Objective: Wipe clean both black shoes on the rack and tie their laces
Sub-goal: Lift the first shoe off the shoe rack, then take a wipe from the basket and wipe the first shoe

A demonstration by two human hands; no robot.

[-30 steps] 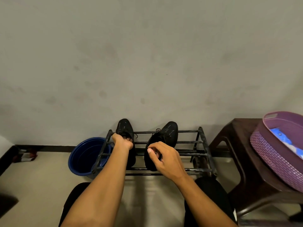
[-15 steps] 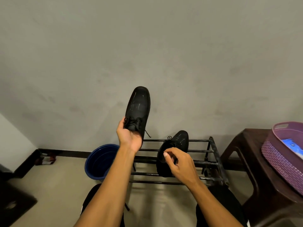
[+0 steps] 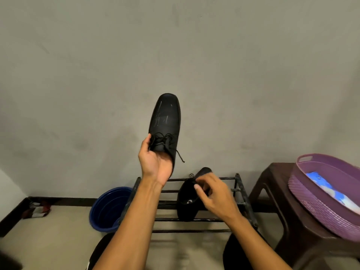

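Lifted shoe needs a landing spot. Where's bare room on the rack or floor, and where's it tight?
Free: rack bars between its left end and the second shoe; floor left of the blue basin. Crowded: rack's right half, where the right hand pinches the second shoe; stool top, filled by the purple basket.

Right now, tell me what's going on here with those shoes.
A person sits facing a metal shoe rack. Their left hand holds one black shoe up above the rack, grip at the heel end, toe pointing up, laces loose with one end dangling. The right hand is at the second black shoe, which sits on the rack; whether it actually grips it is unclear. No cloth is in either hand. A blue basin stands beside the rack.
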